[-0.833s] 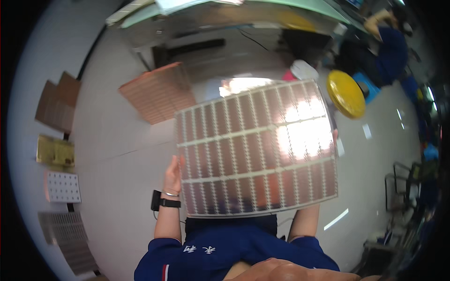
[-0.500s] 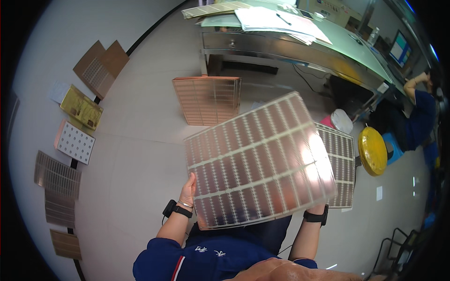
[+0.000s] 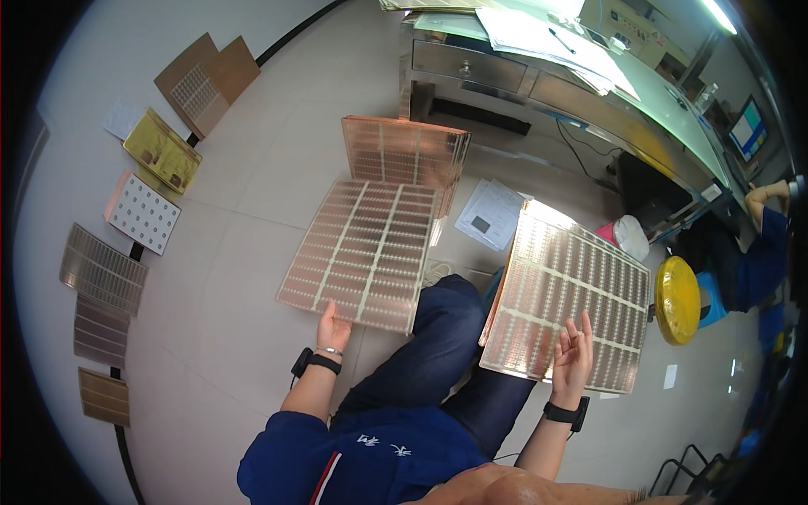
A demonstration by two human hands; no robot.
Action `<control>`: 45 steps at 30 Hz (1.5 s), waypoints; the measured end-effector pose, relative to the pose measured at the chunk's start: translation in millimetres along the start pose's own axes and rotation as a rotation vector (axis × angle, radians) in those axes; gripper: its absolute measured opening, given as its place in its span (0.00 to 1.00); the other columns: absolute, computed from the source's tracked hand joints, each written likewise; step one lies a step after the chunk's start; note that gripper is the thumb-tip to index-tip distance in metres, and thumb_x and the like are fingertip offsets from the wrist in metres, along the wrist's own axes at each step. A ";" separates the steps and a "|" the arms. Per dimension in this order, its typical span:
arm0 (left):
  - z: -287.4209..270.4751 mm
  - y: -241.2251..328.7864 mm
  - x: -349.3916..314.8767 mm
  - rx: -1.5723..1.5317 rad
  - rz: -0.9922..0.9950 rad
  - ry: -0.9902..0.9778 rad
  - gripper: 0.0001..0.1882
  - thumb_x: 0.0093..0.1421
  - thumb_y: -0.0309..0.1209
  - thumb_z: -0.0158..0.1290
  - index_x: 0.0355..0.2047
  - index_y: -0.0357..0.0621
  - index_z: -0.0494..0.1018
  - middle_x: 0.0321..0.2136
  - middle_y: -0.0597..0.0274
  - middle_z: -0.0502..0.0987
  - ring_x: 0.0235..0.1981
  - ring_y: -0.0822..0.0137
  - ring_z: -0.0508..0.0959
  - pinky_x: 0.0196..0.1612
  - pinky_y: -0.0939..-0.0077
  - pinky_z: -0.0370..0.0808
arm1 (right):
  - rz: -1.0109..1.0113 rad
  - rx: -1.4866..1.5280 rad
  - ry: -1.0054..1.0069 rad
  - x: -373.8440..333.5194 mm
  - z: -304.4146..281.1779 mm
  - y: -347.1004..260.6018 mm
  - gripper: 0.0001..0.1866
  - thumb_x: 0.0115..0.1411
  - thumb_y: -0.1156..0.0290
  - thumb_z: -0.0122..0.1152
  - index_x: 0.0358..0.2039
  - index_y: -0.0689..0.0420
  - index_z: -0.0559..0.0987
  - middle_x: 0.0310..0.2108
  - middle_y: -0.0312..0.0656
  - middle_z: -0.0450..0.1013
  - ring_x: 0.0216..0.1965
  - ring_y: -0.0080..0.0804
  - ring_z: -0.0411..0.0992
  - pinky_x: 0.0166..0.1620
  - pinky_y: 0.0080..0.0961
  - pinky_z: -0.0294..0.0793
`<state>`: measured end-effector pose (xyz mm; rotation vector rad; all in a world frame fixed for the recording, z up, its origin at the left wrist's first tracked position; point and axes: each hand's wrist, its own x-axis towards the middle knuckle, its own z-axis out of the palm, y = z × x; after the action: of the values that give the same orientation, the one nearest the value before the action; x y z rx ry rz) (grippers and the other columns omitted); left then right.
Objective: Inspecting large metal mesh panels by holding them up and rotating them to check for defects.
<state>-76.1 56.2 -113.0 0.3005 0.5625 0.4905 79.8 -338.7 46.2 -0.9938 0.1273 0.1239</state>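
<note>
Just left of the person's knees, a copper-coloured circuit panel (image 3: 358,252) hangs tilted above the pale floor (image 3: 227,278), its surface split by light bars into columns of small repeating strips. The left hand (image 3: 333,329) has hold of its lower edge, closed with the thumb lying on the near face. From here the panel's top overlaps the copper stack (image 3: 406,147) standing near the desk (image 3: 471,64); whether the two touch, I can't tell.

Over on the other side, the right hand (image 3: 573,358) is mostly open, palm turned up, fingers loosely apart and a little curled, with nothing visible in its grasp. It is in front of a second stack of panels (image 3: 581,273), which tilts by the right knee; I can't make out whether the fingers touch it. Each wrist wears a black band.

Between the two stacks, printed sheets (image 3: 488,212) lie on the floor. To the right sits a round yellow stool (image 3: 677,300) with a blue stool (image 3: 709,295) just beside it, close to a co-worker in a dark blue top (image 3: 762,244). More panels, including a yellow one (image 3: 164,151), line the left wall.
</note>
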 end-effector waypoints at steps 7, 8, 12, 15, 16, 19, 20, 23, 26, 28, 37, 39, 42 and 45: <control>-42.9 -30.2 78.8 -0.111 0.063 0.315 0.05 0.58 0.28 0.50 0.32 0.40 0.69 0.32 0.59 0.74 0.37 0.64 0.73 0.46 0.69 0.69 | -0.013 -0.029 0.053 -16.5 -20.1 -3.3 0.21 0.64 0.69 0.41 0.58 0.54 0.58 0.43 0.42 0.70 0.37 0.21 0.73 0.34 0.13 0.77; -42.2 -33.5 85.0 -0.113 0.060 0.320 0.05 0.58 0.28 0.50 0.32 0.40 0.69 0.32 0.59 0.74 0.37 0.64 0.73 0.46 0.69 0.69 | -0.024 -0.024 0.067 -17.2 -22.5 -3.8 0.22 0.64 0.69 0.41 0.58 0.54 0.58 0.42 0.42 0.70 0.37 0.21 0.73 0.33 0.13 0.77; -40.9 -55.6 109.8 -0.086 0.034 0.361 0.05 0.58 0.28 0.50 0.32 0.40 0.68 0.34 0.57 0.73 0.36 0.63 0.72 0.48 0.67 0.66 | -0.020 0.001 0.106 -17.3 -33.8 -3.5 0.22 0.63 0.70 0.42 0.58 0.54 0.58 0.42 0.42 0.71 0.36 0.20 0.73 0.32 0.12 0.77; -20.3 -72.3 127.3 -0.088 -0.001 0.391 0.07 0.59 0.30 0.49 0.34 0.40 0.68 0.36 0.58 0.73 0.37 0.62 0.72 0.49 0.67 0.65 | -0.006 0.004 0.128 -18.3 -46.7 -4.5 0.22 0.63 0.71 0.42 0.58 0.53 0.59 0.43 0.40 0.70 0.37 0.20 0.73 0.32 0.12 0.78; -18.2 -73.5 136.2 -0.085 -0.001 0.396 0.07 0.59 0.30 0.49 0.34 0.40 0.68 0.36 0.58 0.73 0.37 0.62 0.72 0.49 0.67 0.65 | 0.000 0.010 0.135 -20.1 -47.4 -4.4 0.22 0.63 0.71 0.42 0.58 0.53 0.59 0.43 0.40 0.70 0.36 0.20 0.73 0.32 0.12 0.78; -3.1 -79.5 169.8 -0.101 0.035 0.326 0.09 0.59 0.33 0.49 0.36 0.41 0.68 0.36 0.59 0.73 0.40 0.62 0.71 0.48 0.65 0.66 | 0.002 0.010 0.141 -20.7 -51.0 -3.8 0.22 0.63 0.71 0.42 0.58 0.53 0.59 0.43 0.40 0.70 0.37 0.20 0.73 0.33 0.13 0.78; 9.5 -77.3 181.9 -0.097 0.022 0.325 0.09 0.59 0.33 0.48 0.36 0.41 0.69 0.35 0.60 0.73 0.41 0.62 0.71 0.48 0.63 0.67 | -0.001 0.009 0.139 -21.4 -51.0 -5.1 0.22 0.63 0.71 0.43 0.58 0.53 0.59 0.43 0.40 0.70 0.37 0.20 0.73 0.33 0.13 0.77; 90.8 -51.9 200.6 -0.084 -0.036 -0.029 0.24 0.58 0.37 0.50 0.54 0.54 0.56 0.55 0.62 0.58 0.56 0.60 0.59 0.59 0.52 0.56 | -0.013 -0.007 0.190 -29.5 -52.8 -10.7 0.21 0.63 0.72 0.41 0.58 0.55 0.59 0.42 0.42 0.71 0.36 0.21 0.72 0.33 0.12 0.76; 197.9 -21.8 177.6 0.178 0.107 -0.567 0.27 0.63 0.41 0.39 0.61 0.50 0.49 0.63 0.60 0.47 0.62 0.57 0.52 0.61 0.56 0.55 | -0.054 -0.054 0.244 -31.1 -60.4 -16.8 0.21 0.63 0.72 0.40 0.57 0.56 0.59 0.42 0.42 0.70 0.36 0.22 0.72 0.34 0.12 0.76; 236.8 -10.7 161.6 0.162 0.084 -0.642 0.24 0.63 0.40 0.40 0.58 0.48 0.54 0.58 0.57 0.58 0.58 0.57 0.59 0.59 0.59 0.60 | -0.078 -0.070 0.256 -27.0 -68.8 -22.8 0.21 0.63 0.72 0.41 0.57 0.57 0.59 0.42 0.44 0.70 0.37 0.22 0.72 0.34 0.12 0.76; 186.6 -87.5 62.2 0.804 -0.260 -0.643 0.18 0.64 0.34 0.39 0.51 0.38 0.63 0.45 0.53 0.71 0.43 0.63 0.74 0.48 0.71 0.72 | -0.623 -1.667 0.606 -7.9 -203.9 -62.9 0.16 0.58 0.76 0.45 0.47 0.63 0.70 0.42 0.47 0.70 0.42 0.40 0.69 0.48 0.32 0.66; 167.9 -102.8 39.2 0.748 -0.340 -0.620 0.17 0.64 0.33 0.40 0.50 0.37 0.63 0.45 0.52 0.71 0.43 0.63 0.74 0.48 0.70 0.72 | -0.473 -1.632 0.578 -7.8 -232.8 -71.1 0.16 0.57 0.76 0.46 0.47 0.63 0.70 0.42 0.48 0.70 0.43 0.41 0.69 0.49 0.33 0.65; 159.8 -121.2 13.8 0.631 -0.418 -0.605 0.16 0.64 0.32 0.40 0.49 0.37 0.64 0.44 0.51 0.71 0.44 0.63 0.74 0.49 0.70 0.71 | -0.332 -1.613 0.543 -7.5 -245.1 -72.4 0.17 0.56 0.77 0.47 0.47 0.63 0.69 0.42 0.49 0.70 0.43 0.43 0.68 0.49 0.33 0.65; 168.9 -131.1 0.3 0.747 -0.316 -0.609 0.16 0.63 0.31 0.41 0.48 0.36 0.65 0.43 0.53 0.72 0.44 0.65 0.73 0.50 0.74 0.69 | -0.326 -1.668 0.557 -6.4 -237.5 -71.9 0.17 0.55 0.78 0.47 0.47 0.64 0.69 0.40 0.49 0.71 0.42 0.45 0.69 0.48 0.34 0.66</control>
<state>68.1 -77.6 -29.2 1.0157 0.1642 -0.1486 73.2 -577.4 -21.5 -2.6836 0.3928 -0.4438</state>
